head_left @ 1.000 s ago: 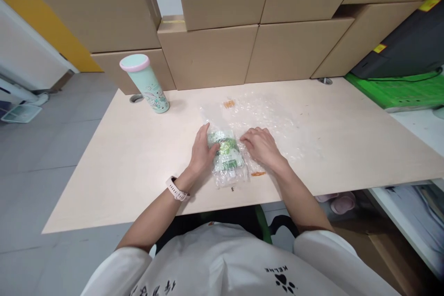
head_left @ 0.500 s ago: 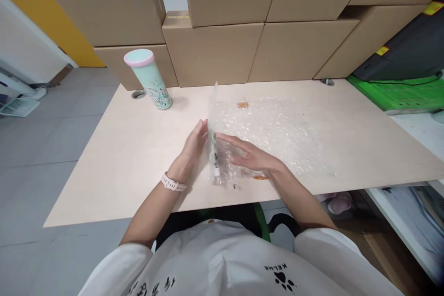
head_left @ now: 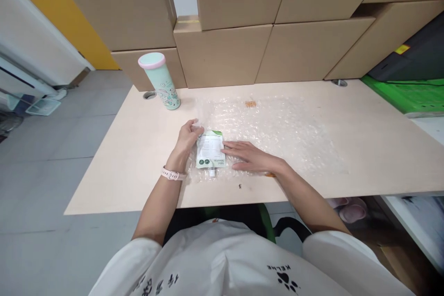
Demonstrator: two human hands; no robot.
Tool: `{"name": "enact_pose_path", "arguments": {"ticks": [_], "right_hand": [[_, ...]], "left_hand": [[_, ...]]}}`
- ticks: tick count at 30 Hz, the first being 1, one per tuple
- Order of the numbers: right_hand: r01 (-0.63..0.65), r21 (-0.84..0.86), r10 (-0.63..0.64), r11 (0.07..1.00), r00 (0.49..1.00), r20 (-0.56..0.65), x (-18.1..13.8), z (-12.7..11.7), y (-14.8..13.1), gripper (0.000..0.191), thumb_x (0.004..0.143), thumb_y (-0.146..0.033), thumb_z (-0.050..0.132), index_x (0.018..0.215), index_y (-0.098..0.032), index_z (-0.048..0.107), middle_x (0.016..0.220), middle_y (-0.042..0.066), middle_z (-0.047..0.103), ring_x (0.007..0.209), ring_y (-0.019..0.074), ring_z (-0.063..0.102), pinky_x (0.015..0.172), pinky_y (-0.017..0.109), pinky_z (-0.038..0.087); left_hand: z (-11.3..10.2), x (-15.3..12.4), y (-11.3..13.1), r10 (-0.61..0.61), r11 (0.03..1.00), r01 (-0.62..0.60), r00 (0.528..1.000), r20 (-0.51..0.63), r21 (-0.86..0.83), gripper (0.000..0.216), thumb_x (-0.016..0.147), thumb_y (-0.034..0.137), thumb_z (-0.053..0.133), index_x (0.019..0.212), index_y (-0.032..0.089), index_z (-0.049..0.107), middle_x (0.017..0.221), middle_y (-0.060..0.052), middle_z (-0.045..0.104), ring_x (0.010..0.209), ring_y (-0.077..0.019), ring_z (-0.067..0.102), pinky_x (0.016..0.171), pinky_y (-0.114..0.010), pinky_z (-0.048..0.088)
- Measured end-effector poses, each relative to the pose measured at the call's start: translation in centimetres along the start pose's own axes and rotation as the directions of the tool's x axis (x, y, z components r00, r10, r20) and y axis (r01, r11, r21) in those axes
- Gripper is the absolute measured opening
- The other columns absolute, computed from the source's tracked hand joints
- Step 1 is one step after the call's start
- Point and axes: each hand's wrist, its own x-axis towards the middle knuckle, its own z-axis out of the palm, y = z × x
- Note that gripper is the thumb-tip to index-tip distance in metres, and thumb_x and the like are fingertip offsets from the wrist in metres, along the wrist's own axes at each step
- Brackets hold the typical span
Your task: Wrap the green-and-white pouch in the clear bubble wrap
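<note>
A small white and green spouted pouch (head_left: 210, 150) lies flat on a sheet of clear bubble wrap (head_left: 277, 129) spread over the pale wooden table (head_left: 364, 148). My left hand (head_left: 186, 138) sits at the pouch's left edge, its fingers curled and pinching the bubble wrap's corner. My right hand (head_left: 248, 156) rests flat with fingers stretched out, the fingertips touching the pouch's right side. A pink watch is on my left wrist.
A mint tumbler (head_left: 160, 81) with a pink rim stands at the table's back left beside a cable hole (head_left: 149, 95). Stacked cardboard boxes (head_left: 225, 51) line the back edge. Bits of orange tape (head_left: 250, 103) lie on the wrap. A green bin (head_left: 409, 95) sits at right.
The wrap that was folded over the pouch has been opened and laid flat. The pouch now lies uncovered, back side up, and my right hand went from on the bundle to flat beside it.
</note>
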Motion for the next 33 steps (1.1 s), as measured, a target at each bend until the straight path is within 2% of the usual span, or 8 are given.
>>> {"name": "enact_pose_path", "arguments": {"ticks": [8, 12, 15, 17, 21, 26, 29, 33], "right_hand": [[-0.104, 0.009, 0.104, 0.995, 0.98, -0.17, -2.4, -3.1, 1.7, 0.026, 0.092, -0.035, 0.059, 0.112, -0.029, 0.074, 0.137, 0.006, 0.063, 0.125, 0.0269, 0.056, 0.106, 0.048, 0.041], [-0.239, 0.036, 0.237, 0.97, 0.906, -0.35, -2.8, -3.4, 2.1, 0.018, 0.089, -0.035, 0.06, 0.085, -0.025, 0.075, 0.114, 0.005, 0.071, 0.107, 0.0239, 0.063, 0.095, 0.042, 0.046], [-0.29, 0.117, 0.311, 0.95, 0.84, -0.445, -2.4, -3.0, 2.0, 0.017, 0.087, -0.035, 0.062, 0.092, -0.023, 0.073, 0.1, 0.004, 0.072, 0.091, 0.0211, 0.064, 0.083, 0.037, 0.048], [-0.281, 0.149, 0.318, 0.948, 0.827, -0.464, -1.9, -2.6, 1.6, 0.023, 0.085, -0.036, 0.065, 0.103, -0.023, 0.07, 0.099, 0.004, 0.07, 0.085, 0.0195, 0.062, 0.078, 0.035, 0.048], [-0.277, 0.083, 0.286, 0.957, 0.865, -0.413, -1.3, -2.1, 0.7, 0.032, 0.084, -0.038, 0.068, 0.113, -0.024, 0.066, 0.104, 0.005, 0.064, 0.08, 0.0176, 0.059, 0.074, 0.034, 0.047], [-0.267, 0.091, 0.281, 0.959, 0.874, -0.398, -1.0, -1.8, 0.1, 0.033, 0.086, -0.039, 0.067, 0.115, -0.025, 0.067, 0.104, 0.005, 0.061, 0.083, 0.0189, 0.06, 0.08, 0.038, 0.05], [-0.131, 0.253, 0.223, 0.959, 0.898, -0.379, -0.5, -1.3, -0.4, 0.04, 0.085, -0.043, 0.068, 0.12, -0.024, 0.067, 0.114, 0.008, 0.061, 0.094, 0.0203, 0.063, 0.088, 0.04, 0.052], [0.026, 0.556, 0.128, 0.831, 0.963, -0.237, 0.6, -0.2, -1.5, 0.046, 0.093, -0.053, 0.057, 0.129, -0.026, 0.063, 0.128, 0.009, 0.061, 0.111, 0.0217, 0.063, 0.097, 0.04, 0.05]], "left_hand": [[0.9, -1.0, 0.0, -0.039, 0.996, 0.027, 0.988, 0.15, 0.079, 0.04, 0.072, 0.02, 0.078, 0.108, 0.011, 0.064, 0.058, 0.005, 0.058, 0.051, -0.0095, 0.055, 0.055, -0.022, 0.044], [1.6, -2.1, 0.3, -0.092, 0.984, 0.053, 0.968, 0.233, 0.169, 0.029, 0.077, 0.023, 0.075, 0.102, 0.013, 0.065, 0.063, 0.0, 0.065, 0.052, -0.013, 0.061, 0.056, -0.026, 0.05], [1.7, -3.0, 0.7, -0.112, 0.964, 0.027, 0.944, 0.311, 0.266, 0.019, 0.082, 0.032, 0.072, 0.085, 0.015, 0.065, 0.061, -0.004, 0.066, 0.051, -0.0147, 0.061, 0.055, -0.028, 0.05], [1.7, -3.5, 1.1, -0.116, 0.95, -0.006, 0.921, 0.372, 0.311, 0.024, 0.084, 0.038, 0.07, 0.076, 0.016, 0.063, 0.06, -0.005, 0.066, 0.051, -0.0148, 0.061, 0.054, -0.029, 0.049], [1.8, -3.8, 1.2, -0.125, 0.95, -0.022, 0.889, 0.441, 0.313, 0.025, 0.083, 0.036, 0.071, 0.068, 0.018, 0.062, 0.059, -0.006, 0.065, 0.049, -0.0128, 0.058, 0.051, -0.026, 0.043], [2.0, -2.9, 0.6, -0.114, 0.988, 0.051, 0.873, 0.474, 0.143, 0.028, 0.076, 0.025, 0.072, 0.055, 0.019, 0.055, 0.049, -0.001, 0.057, 0.042, -0.0072, 0.046, 0.043, -0.022, 0.032], [2.0, -2.8, 1.0, -0.059, 0.995, 0.092, 0.848, 0.527, -0.036, 0.025, 0.073, 0.029, 0.074, 0.058, 0.018, 0.056, 0.049, 0.001, 0.056, 0.041, -0.0067, 0.045, 0.043, -0.021, 0.033], [2.0, -3.6, 2.0, 0.064, 0.968, 0.073, 0.851, 0.521, -0.238, 0.029, 0.073, 0.037, 0.078, 0.064, 0.017, 0.058, 0.053, 0.002, 0.058, 0.043, -0.0068, 0.048, 0.046, -0.021, 0.037]]}}
